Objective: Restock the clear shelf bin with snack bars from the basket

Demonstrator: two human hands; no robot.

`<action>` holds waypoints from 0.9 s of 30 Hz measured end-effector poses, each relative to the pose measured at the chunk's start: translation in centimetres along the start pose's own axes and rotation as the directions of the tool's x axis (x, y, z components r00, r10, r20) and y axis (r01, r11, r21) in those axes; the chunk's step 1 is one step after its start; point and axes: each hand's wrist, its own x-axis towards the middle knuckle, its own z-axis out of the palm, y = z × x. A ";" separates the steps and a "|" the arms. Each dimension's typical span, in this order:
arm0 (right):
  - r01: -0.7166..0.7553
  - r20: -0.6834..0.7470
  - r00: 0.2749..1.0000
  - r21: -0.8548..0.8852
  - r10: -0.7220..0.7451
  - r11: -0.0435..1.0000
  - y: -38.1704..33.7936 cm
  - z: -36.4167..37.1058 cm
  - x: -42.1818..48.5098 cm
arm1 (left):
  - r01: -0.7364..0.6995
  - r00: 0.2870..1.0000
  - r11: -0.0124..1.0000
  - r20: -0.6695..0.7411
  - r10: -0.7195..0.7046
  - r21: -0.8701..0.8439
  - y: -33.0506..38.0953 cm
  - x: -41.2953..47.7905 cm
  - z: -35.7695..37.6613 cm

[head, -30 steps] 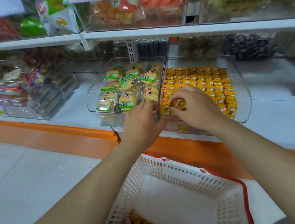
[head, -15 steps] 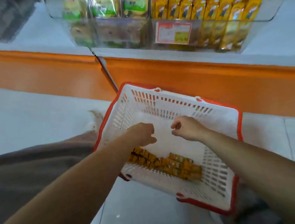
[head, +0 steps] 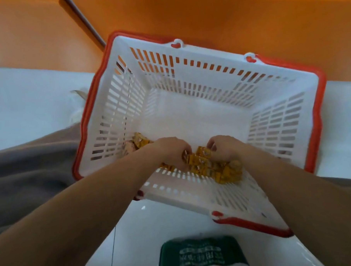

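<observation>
Snack bars [head: 204,163] in yellow-orange wrappers are lying at the bottom of the white basket [head: 316,114] with the red rim, heaped against its near wall, directly under the two hands. The long axis of the heap is running from left to right along that wall, and it is being met from above by both hands at about its middle. The left hand [head: 169,151] is being held with fingers curled down into the bars, and the right hand [head: 225,148] is being closed round a few bars just beside it, so both hands seem to be gripping bars; how many are being held by each cannot be told. The bigger part of the heap is lying to the right, under and behind the right hand, so this hand is nearer to most of the snack bars. A small separate clump [head: 139,141] is lying to the left, near the left wall, and it is nearer to the left hand. The far half of the basket floor is being left bare. The clear shelf bin is not being shown, only the orange shelf base [head: 205,15] beyond the basket, so a lift straight up out of the basket is probably being called for first.
</observation>
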 end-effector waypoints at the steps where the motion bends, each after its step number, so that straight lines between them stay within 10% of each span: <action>1: 0.003 0.015 1.000 -0.009 -0.003 1.000 -0.1 0.1 0.1 | -0.001 1.000 1.000 -0.012 0.002 0.017 -0.2 0.2 0.1; 13: 0.020 0.088 0.996 -0.057 -0.015 0.998 0.1 1.0 0.5 | -0.042 0.997 0.993 0.071 0.035 0.106 0.3 1.4 0.7; 19: -0.061 -0.159 0.983 0.188 0.092 0.980 2.2 -0.8 1.2 | -0.086 0.992 0.975 0.112 0.064 0.204 1.3 2.4 0.8; 27: -0.095 -0.236 0.949 0.416 0.208 0.905 2.3 -1.4 1.4 | -0.102 0.987 0.991 0.115 0.112 -0.093 1.6 2.1 0.7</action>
